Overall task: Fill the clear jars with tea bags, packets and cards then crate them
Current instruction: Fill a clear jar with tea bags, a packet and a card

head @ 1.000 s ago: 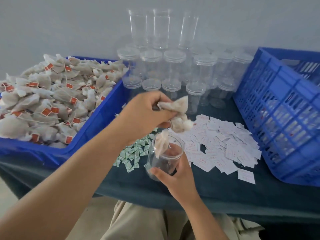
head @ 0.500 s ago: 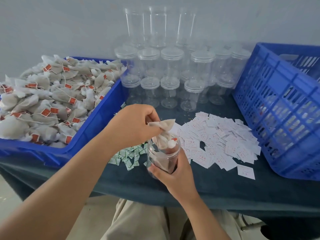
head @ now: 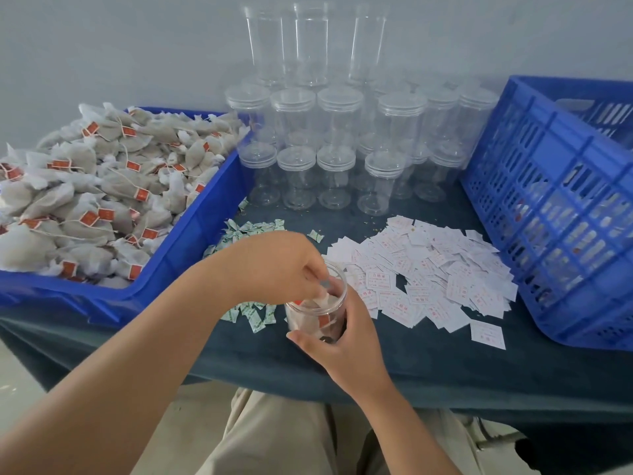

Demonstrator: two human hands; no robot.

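A blue bin (head: 178, 248) of tea bags (head: 85, 186) sits at the counter's (head: 445, 371) left. The left hand's (head: 274, 265) curled fingers reach into the clear jar (head: 322, 318) near the front edge, pinching or not I cannot tell. The right hand (head: 346, 344) grips that jar, with cards (head: 435, 269) and a blue crate (head: 548, 207) beyond.

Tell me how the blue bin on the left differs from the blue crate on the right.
The bin has solid walls; the crate has slotted ones. The bin is shallow and heaped with tea bags; the crate stands taller, its contents unclear. Both are blue plastic.
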